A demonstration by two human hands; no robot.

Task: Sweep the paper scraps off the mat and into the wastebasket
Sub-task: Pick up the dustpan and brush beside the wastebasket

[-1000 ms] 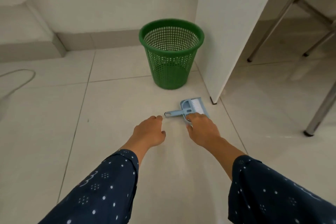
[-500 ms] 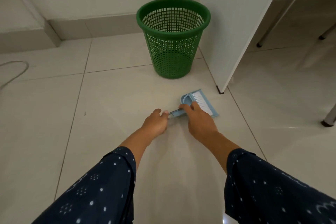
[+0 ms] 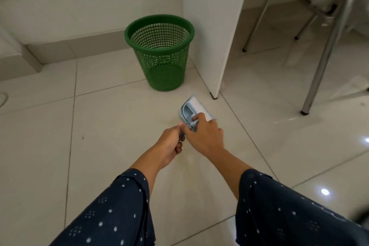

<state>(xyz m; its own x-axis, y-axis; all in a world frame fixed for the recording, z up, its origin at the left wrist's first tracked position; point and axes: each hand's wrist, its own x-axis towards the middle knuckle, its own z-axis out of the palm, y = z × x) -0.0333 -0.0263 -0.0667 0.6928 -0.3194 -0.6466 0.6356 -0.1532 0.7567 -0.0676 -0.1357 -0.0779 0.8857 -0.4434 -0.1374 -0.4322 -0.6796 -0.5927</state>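
Head-camera view: both hands meet at frame centre over a small light-blue plastic dustpan [image 3: 186,113] with a white-bristled brush [image 3: 199,106] nested in it, low over pale glossy floor tiles [image 3: 111,136]. Left hand [image 3: 171,142] is clenched around the handle end; right hand [image 3: 203,136], at its three o'clock, grasps the set where handle meets pan. Green perforated plastic wastebasket [image 3: 159,54] stands upright at twelve o'clock from the hands, just beside a white panel [image 3: 211,26]. Metal chair legs [image 3: 323,62] stand at two o'clock.

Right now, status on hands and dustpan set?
Left hand shut on handle. Right hand shut on dustpan set. Wastebasket upright beyond. No scraps or mat visible.
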